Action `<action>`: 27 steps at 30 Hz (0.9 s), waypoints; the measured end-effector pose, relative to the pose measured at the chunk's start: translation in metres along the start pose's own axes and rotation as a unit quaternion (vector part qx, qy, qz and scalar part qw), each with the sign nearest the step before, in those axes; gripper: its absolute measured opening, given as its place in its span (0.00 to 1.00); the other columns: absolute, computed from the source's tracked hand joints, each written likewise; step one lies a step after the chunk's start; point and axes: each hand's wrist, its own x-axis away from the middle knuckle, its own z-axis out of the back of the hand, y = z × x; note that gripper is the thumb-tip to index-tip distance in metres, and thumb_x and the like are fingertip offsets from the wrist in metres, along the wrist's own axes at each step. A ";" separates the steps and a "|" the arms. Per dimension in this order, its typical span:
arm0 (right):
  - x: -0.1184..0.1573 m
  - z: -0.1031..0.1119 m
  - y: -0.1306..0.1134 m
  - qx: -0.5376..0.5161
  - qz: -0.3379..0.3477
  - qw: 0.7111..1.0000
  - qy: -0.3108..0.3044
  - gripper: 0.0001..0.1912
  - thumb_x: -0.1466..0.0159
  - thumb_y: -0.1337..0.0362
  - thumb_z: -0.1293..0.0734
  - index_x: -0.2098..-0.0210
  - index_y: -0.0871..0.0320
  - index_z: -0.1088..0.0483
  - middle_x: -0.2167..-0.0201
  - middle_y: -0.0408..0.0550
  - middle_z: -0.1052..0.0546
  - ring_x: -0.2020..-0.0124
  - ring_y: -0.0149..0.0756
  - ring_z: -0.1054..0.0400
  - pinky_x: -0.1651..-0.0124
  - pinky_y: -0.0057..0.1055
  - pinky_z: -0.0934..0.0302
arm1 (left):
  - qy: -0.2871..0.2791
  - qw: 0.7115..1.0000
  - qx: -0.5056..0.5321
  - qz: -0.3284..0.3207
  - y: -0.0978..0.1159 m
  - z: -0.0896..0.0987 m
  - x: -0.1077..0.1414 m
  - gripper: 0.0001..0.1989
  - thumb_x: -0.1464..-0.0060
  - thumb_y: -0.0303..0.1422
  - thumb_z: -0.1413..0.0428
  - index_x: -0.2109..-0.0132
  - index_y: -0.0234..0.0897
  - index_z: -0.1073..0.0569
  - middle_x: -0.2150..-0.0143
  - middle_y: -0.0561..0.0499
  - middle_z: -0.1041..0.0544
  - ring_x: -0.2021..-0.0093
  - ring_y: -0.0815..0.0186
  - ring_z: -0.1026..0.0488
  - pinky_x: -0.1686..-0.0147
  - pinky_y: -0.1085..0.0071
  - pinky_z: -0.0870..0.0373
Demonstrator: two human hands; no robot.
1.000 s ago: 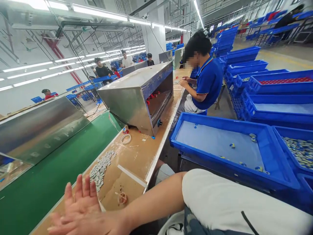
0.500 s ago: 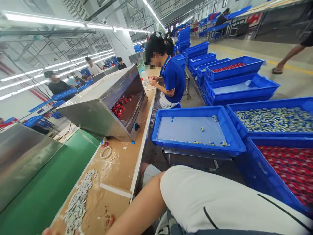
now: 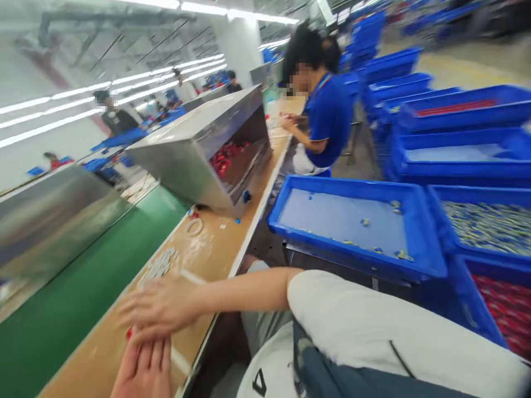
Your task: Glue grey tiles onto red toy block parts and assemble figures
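Note:
My right hand [image 3: 166,307] reaches across from the white sleeve, slightly blurred, its fingers stretched out over the brown worktable [image 3: 215,243]. Its palm side lies over the fingertips of my left hand [image 3: 145,367], which comes up from the bottom edge with its fingers close together. A small red piece [image 3: 129,333] peeks out at the left hand's fingertips, mostly hidden under the right hand. Just beyond the right hand lies a pile of flat light-grey pieces [image 3: 160,265], partly covered by it.
A green conveyor belt [image 3: 83,271] runs along the left. Ahead stand a tilted metal box [image 3: 166,160] with red pieces and a tape roll [image 3: 194,226]. Blue trays [image 3: 427,232] line the right side. A co-worker in a blue shirt [image 3: 327,121] sits farther along.
My view has shifted, so the scene sits farther right. My right hand has come up from the bottom edge over the table, and my left hand now shows beneath it.

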 end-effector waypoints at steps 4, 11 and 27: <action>0.052 -0.040 -0.006 -0.210 0.064 0.975 -0.040 0.20 0.21 0.55 0.36 0.41 0.62 0.21 0.27 0.62 0.26 0.22 0.50 0.38 0.17 0.51 0.55 | 0.201 0.972 0.115 -0.043 0.023 0.015 0.056 0.26 0.34 0.59 0.44 0.41 0.53 0.15 0.37 0.48 0.16 0.35 0.47 0.21 0.31 0.45 0.25; 0.116 -0.066 -0.020 -0.744 -0.199 0.634 0.063 0.33 0.26 0.36 0.39 0.73 0.55 0.27 0.68 0.50 0.21 0.58 0.41 0.23 0.45 0.42 0.28 | 0.126 0.964 -0.199 -0.120 -0.003 0.063 0.093 0.30 0.32 0.48 0.40 0.79 0.41 0.35 0.79 0.52 0.38 0.74 0.62 0.36 0.69 0.62 0.32; 0.291 0.027 0.051 -0.488 -0.439 0.658 -0.369 0.39 0.38 0.26 0.33 0.80 0.55 0.21 0.88 0.41 0.42 0.85 0.31 0.48 0.73 0.36 0.45 | -0.067 0.941 -0.177 0.282 -0.101 0.101 0.233 0.41 0.37 0.73 0.56 0.79 0.41 0.39 0.79 0.51 0.38 0.75 0.62 0.39 0.70 0.65 0.36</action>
